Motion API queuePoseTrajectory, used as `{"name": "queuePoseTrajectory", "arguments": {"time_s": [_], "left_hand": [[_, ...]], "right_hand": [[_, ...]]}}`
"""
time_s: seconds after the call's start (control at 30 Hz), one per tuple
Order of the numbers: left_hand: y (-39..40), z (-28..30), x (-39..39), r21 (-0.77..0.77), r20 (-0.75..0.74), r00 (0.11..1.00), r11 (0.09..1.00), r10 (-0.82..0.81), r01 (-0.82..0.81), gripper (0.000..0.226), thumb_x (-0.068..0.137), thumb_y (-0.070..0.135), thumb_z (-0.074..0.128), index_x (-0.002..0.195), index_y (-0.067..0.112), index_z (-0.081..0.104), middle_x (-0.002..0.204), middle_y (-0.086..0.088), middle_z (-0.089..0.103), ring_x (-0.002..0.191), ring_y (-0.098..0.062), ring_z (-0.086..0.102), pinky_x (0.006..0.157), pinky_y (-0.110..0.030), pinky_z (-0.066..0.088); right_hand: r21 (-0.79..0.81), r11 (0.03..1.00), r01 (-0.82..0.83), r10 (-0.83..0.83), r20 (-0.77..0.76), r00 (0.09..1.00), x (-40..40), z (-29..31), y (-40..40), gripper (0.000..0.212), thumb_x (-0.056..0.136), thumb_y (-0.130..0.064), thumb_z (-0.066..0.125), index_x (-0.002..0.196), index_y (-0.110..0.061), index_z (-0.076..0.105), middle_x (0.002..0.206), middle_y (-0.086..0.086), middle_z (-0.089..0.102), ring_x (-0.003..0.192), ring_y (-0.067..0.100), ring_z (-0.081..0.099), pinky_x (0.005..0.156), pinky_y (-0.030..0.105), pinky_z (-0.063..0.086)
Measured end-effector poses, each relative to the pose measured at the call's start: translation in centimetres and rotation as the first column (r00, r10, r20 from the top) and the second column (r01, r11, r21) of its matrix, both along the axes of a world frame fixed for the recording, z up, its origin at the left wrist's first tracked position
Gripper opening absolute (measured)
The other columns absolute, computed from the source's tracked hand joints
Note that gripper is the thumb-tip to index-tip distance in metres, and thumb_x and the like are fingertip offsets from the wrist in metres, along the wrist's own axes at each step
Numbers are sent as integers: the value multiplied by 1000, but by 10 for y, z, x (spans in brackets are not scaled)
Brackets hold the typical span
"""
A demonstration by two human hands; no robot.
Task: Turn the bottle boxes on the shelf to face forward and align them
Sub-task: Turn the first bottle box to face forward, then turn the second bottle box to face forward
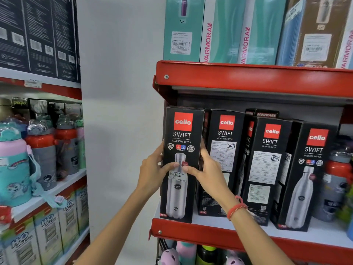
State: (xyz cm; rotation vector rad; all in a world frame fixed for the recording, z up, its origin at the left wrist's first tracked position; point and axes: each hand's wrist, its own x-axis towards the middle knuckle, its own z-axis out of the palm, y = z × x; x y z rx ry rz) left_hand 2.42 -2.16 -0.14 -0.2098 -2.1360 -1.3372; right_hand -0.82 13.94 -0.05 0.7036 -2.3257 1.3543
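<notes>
Hands, left [152, 169] and right [205, 172], clasp the upright leftmost box [181, 163], front outward; the text-side second box [222, 161] stands nearer the right.

Black Cello Swift box [181, 142] between the fingers [172, 166]: red logo square, silver bottle print. Red shelf edge [248, 77]. Red thread bracelet [236, 208], right wrist.

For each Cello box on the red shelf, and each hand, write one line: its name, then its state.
Leftmost box: upright, bottle picture forward, gripped by both hands.
Second box: upright, text panel forward.
Third box: upright, text panel forward, angled.
Fourth box: upright, bottle picture forward.
Left hand: holding leftmost box.
Right hand: holding leftmost box.
</notes>
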Motion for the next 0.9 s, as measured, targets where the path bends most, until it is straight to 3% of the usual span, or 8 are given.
{"name": "queuePoseTrajectory", "arguments": {"time_s": [0.13,0.27,0.37,0.43,0.5,0.7,0.8,0.9], "left_hand": [[2,5,-6,-12,40,999,1000,20,-20,69,85,23,68,144,27,34,129,-3,63,118,-22,60,87,-40,55],[3,1,-7,4,37,998,999,50,-51,70,83,25,71,144,30,35,129,-2,64,120,-22,59,92,-43,53],[1,-4,-5,41,57,997,998,49,-52,70,82,24,72,142,31,38,127,-4,66,119,-22,60,95,-45,53],[3,-5,-4,58,60,997,997,54,-58,68,82,24,72,142,31,39,127,-6,65,118,-23,60,94,-46,53],[6,-6,-3,75,60,997,995,56,-61,67,83,24,71,142,31,39,129,-6,64,119,-25,60,93,-47,53],[13,-9,2,107,40,997,992,59,-63,66,85,17,69,142,27,39,133,-8,61,120,-29,60,97,-50,52],[16,-13,6,95,16,995,990,103,-104,64,85,14,69,142,25,40,135,-7,59,122,-29,58,99,-47,50],[23,-18,10,25,-164,952,966,258,-258,60,85,15,69,139,23,43,138,-2,53,125,-21,53,103,-42,48]], "right_hand": [[8,998,70,-70,-31,997,-11,-2,-2,93,82,-31,74,154,-30,14,128,-3,65,119,16,58,104,36,45],[-7,983,184,-184,-131,974,-4,-4,2,69,78,-45,74,140,-27,50,102,-4,76,90,9,71,84,27,57],[-229,880,417,-473,-342,812,6,13,14,38,87,-39,66,115,-14,71,91,3,77,79,13,70,70,19,49],[-316,762,565,-647,-396,651,3,27,20,45,87,-36,66,123,-9,61,106,10,67,94,23,60,77,27,44],[-242,673,699,-735,-320,598,-6,37,22,77,80,-43,72,140,-6,41,125,19,51,107,33,46,86,39,44],[-70,758,649,-652,-49,756,-8,17,14,127,68,-55,78,153,-7,-3,148,26,31,125,46,41,94,52,43],[-111,775,622,-628,-28,778,-9,11,19,127,66,-48,83,153,-5,1,145,25,36,124,44,46,94,48,44],[-179,790,586,-600,-32,799,-1,7,29,124,62,-46,85,153,-7,9,146,20,38,127,38,47,98,48,43]]}}
